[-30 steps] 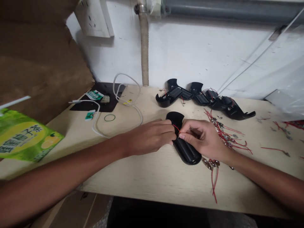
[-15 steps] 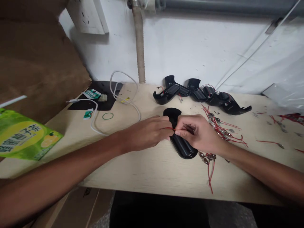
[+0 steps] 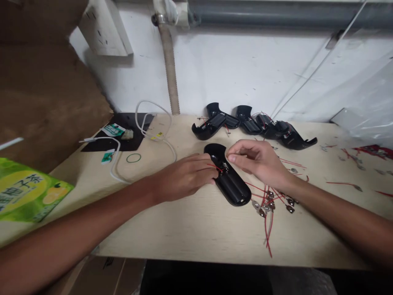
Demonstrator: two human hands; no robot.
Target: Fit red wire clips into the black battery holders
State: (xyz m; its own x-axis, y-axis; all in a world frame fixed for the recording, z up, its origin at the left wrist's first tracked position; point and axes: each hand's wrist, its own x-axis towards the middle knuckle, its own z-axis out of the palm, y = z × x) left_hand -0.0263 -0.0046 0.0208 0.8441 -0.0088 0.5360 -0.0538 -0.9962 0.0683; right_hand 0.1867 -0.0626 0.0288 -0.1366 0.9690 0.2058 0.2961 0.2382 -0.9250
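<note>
A black plastic battery housing [image 3: 231,188] with a rounded end and a curved upper part lies at a slant on the table between my hands. My left hand [image 3: 192,176] is closed against its left edge, fingers curled and their tips partly hidden. A short red wire [image 3: 216,166] crosses by those fingers to small metal parts inside the housing. My right hand [image 3: 259,162] hovers just right of the curved part, thumb and forefinger pinched together; anything between them is too small to make out. Metal contacts with red wires [image 3: 267,205] lie in a pile below my right wrist.
Several similar black housings [image 3: 211,125] with red wires stand along the wall. More wired contacts [image 3: 353,157] are scattered at the right. A white cable [image 3: 118,157], a green rubber band [image 3: 134,157] and a green printed packet [image 3: 27,190] lie at the left.
My right hand has moved off the red wire, up and away from my left hand. The housing's inner metal parts now show. The view has shifted slightly.
</note>
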